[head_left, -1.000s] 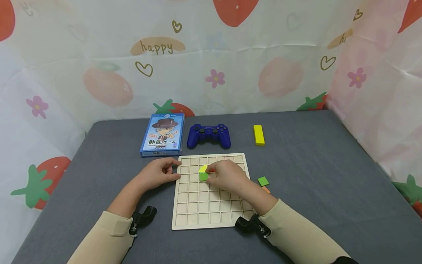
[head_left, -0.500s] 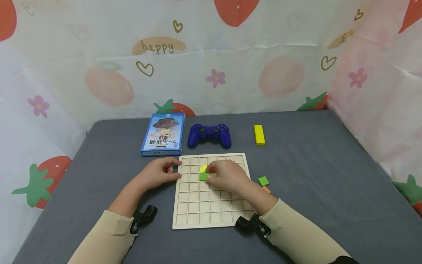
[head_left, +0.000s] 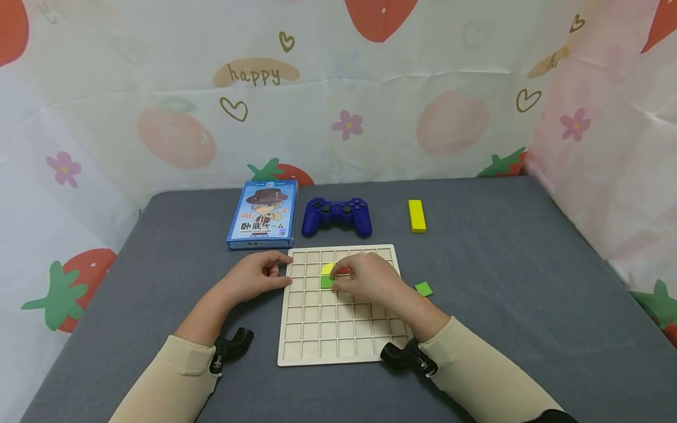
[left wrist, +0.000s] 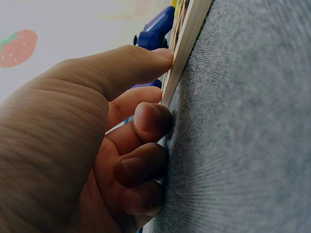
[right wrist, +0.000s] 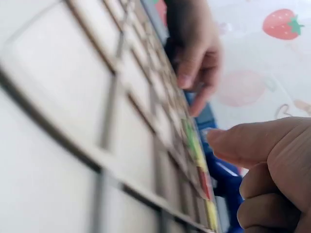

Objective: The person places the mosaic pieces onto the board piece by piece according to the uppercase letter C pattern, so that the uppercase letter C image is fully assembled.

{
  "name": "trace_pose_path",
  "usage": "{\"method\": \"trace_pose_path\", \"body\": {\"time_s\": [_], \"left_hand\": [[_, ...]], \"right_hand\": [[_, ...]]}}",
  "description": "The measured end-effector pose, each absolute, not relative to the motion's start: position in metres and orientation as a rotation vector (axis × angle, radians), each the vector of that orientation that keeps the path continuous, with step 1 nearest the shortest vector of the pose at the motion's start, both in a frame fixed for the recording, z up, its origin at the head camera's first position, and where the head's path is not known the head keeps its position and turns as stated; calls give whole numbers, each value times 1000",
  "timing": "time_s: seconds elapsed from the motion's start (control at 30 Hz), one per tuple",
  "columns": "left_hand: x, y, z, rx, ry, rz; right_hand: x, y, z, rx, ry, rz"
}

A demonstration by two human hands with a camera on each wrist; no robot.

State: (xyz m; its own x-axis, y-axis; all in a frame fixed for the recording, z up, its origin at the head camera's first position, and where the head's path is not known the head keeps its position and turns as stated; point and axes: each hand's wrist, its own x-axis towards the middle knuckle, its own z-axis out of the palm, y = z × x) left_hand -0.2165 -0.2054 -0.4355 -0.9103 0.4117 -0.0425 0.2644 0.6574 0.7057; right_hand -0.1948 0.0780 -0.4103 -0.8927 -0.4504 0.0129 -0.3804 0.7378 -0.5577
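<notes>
A wooden grid board (head_left: 311, 346) lies on the grey table. At its left edge my left hand (head_left: 254, 275) rests thumb and index fingertips, spread apart, with the other fingers (left wrist: 141, 165) curled below. My right hand (head_left: 370, 279) hovers low over the upper middle squares, thumb (right wrist: 243, 141) extended and lower fingers bent. No piece shows between its fingertips. Beside them, a green tile (head_left: 327, 282) and a yellow tile (head_left: 326, 269) sit in the grid. A red tile (head_left: 345, 271) is partly hidden behind the hand; the right wrist view also shows another yellow tile (right wrist: 211, 213).
Behind the board are a blue game box (head_left: 262, 214), a dark blue game controller (head_left: 337, 215) and, farther right, a yellow block (head_left: 416, 216). Right of the board lies a loose green tile (head_left: 424, 288), with a sliver of orange beneath the right wrist.
My right hand has shifted slightly right and up, and its wrist now covers most of the loose orange piece. The left hand stays at the board's edge.
</notes>
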Motion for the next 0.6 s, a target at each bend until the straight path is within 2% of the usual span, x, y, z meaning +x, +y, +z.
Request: {"method": "trace_pose_path", "body": {"time_s": [0.6], "left_hand": [[-215, -205, -434, 556, 2674, 1088]], "right_hand": [[-207, 140, -356, -540, 2621, -1115]]}}
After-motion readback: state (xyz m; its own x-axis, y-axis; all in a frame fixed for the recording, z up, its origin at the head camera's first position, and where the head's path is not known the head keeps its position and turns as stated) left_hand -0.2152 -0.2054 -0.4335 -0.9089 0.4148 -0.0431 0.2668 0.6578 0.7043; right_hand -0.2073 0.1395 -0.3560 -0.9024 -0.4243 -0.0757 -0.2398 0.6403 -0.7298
